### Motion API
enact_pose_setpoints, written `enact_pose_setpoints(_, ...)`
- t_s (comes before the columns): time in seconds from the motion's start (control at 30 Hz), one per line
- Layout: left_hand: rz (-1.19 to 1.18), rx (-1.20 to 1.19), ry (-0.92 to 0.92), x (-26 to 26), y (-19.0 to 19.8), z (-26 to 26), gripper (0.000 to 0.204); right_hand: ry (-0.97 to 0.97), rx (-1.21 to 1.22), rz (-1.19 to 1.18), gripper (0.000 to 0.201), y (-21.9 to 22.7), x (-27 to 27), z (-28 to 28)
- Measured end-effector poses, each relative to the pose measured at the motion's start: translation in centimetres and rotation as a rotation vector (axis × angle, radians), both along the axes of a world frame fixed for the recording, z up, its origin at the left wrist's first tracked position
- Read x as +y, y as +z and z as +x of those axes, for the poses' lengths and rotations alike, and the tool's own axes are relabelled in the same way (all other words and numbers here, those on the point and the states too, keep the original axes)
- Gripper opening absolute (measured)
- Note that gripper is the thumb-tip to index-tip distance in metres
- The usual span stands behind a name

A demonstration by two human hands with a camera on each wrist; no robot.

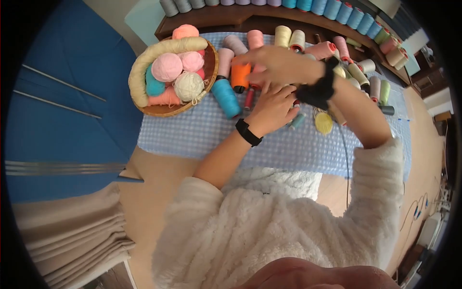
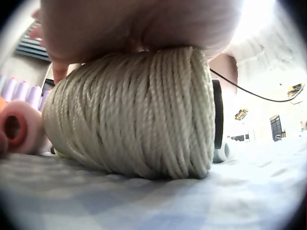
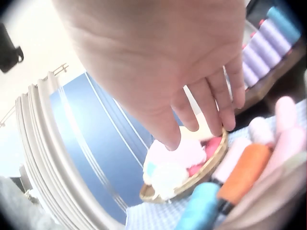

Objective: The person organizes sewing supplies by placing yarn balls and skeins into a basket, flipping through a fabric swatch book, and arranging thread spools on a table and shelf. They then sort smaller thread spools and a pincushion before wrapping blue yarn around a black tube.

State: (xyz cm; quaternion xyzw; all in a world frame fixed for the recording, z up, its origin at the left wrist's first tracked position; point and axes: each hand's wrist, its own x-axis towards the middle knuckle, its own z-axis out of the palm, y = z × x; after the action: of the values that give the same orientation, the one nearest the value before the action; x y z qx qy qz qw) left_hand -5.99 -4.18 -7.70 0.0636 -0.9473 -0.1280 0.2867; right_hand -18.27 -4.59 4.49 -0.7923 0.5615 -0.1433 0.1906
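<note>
My left hand lies low over the checked cloth, fingers extended, among the spools. In the left wrist view, the left hand rests on top of a thick pale cord spool lying on its side. Above and beyond it, my right hand is blurred, partly covering the spools behind. The right wrist view has the right hand with palm showing, fingers apart and nothing in them. Nearby are an orange spool, a bright blue spool and a small red spool.
A wicker basket of yarn balls stands on the left of the checked cloth. More spools line the curved brown shelf at the back. Right of my hands lie several loose spools and a yellow disc, near a thin dark cable.
</note>
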Motion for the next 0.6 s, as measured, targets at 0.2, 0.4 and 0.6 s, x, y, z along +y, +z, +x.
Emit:
enact_pose_setpoints(0.2, 0.024, 0.097, -0.095, -0.5, -2.7, -1.3, 0.039, 0.238, 0.287, 0.215, 0.053, -4.9, -2.4, 6.8)
enact_pose_setpoints(0.4, -0.089, 0.238, -0.003, 0.0, -3.1, -0.7, 0.042, 0.195, 0.253, 0.441, 0.053, -4.5, -2.7, 7.0)
enact_pose_setpoints(0.6, 0.413, 0.005, -0.095, 0.3, -1.4, -0.8, 0.033, -0.01, 0.263, 0.257, 0.045, -1.6, 0.6, 4.9)
